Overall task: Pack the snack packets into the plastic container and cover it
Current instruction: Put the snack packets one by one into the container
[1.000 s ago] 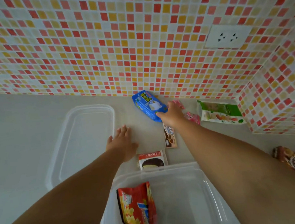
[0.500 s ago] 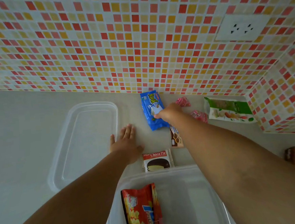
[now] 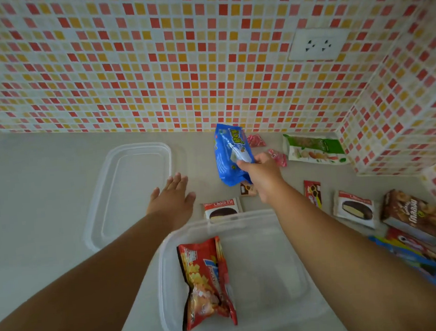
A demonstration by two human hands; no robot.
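Observation:
My right hand (image 3: 260, 173) grips a blue snack packet (image 3: 227, 154) by its near end and holds it tilted above the counter near the tiled wall. The clear plastic container (image 3: 295, 297) stands close to me with a red chips packet (image 3: 206, 283) lying inside it. Its clear lid (image 3: 105, 200) lies flat on the counter to the left. My left hand (image 3: 172, 200) hovers flat and open between the lid and the container, fingers apart, holding nothing. A Choco Pie packet (image 3: 221, 208) lies just beyond the container's far rim.
More snacks lie on the counter to the right: a green packet (image 3: 314, 150), two small pink sweets (image 3: 279, 158), a small red packet (image 3: 313, 191), another Choco Pie (image 3: 354, 208), a brown box (image 3: 414, 215) and a blue-red packet (image 3: 414, 254). Tiled walls close the back and right corner.
My right hand has closed on the blue packet and lifted it off the counter, pulling it slightly toward me. My left hand has stayed beside the lid. The view has shifted to show more snacks at right.

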